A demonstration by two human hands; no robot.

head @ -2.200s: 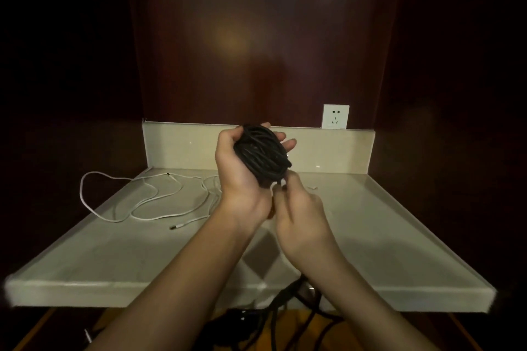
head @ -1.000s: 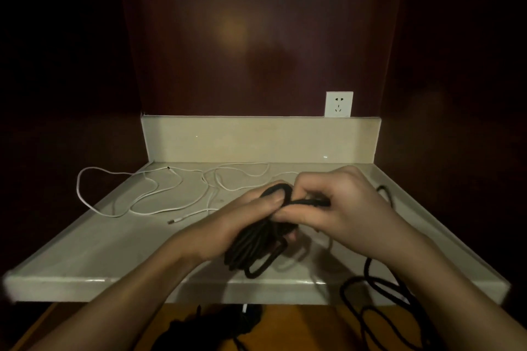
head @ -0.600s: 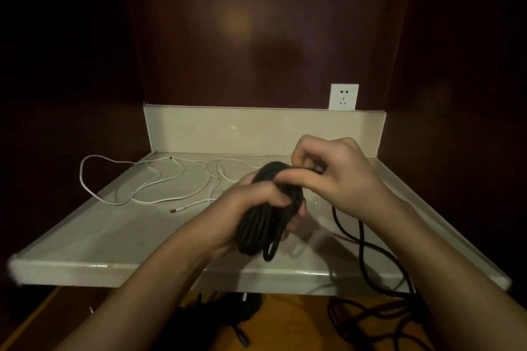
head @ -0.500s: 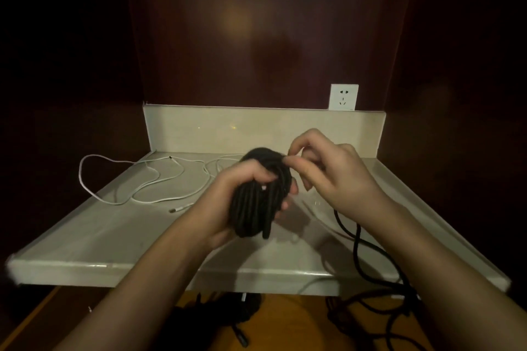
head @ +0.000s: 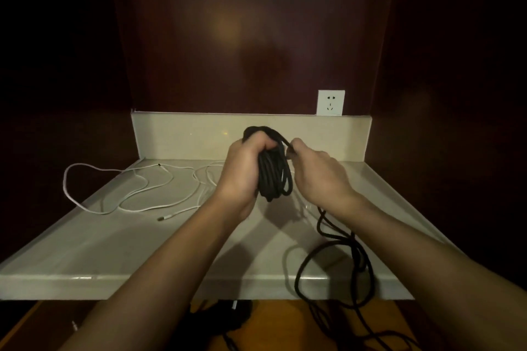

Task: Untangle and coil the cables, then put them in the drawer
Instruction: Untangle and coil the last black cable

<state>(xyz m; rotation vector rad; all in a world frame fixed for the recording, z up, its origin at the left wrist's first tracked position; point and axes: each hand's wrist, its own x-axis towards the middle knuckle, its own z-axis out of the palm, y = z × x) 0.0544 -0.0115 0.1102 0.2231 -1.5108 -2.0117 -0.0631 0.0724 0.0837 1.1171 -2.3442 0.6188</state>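
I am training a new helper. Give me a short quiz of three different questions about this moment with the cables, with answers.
1. True or false: the white cable is already coiled.
2. Which of the hands grips the black coil?
3. The loose black strand runs: A) into the wall socket, B) over the counter's front edge, C) under the white cable.

Key
1. False; it lies loose on the counter.
2. The left hand; the right hand pinches the strand at its top.
3. B

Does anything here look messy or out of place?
Yes. The white cable sprawls loose over the counter, one loop overhanging its left edge, and the black cable being coiled trails off the front edge.
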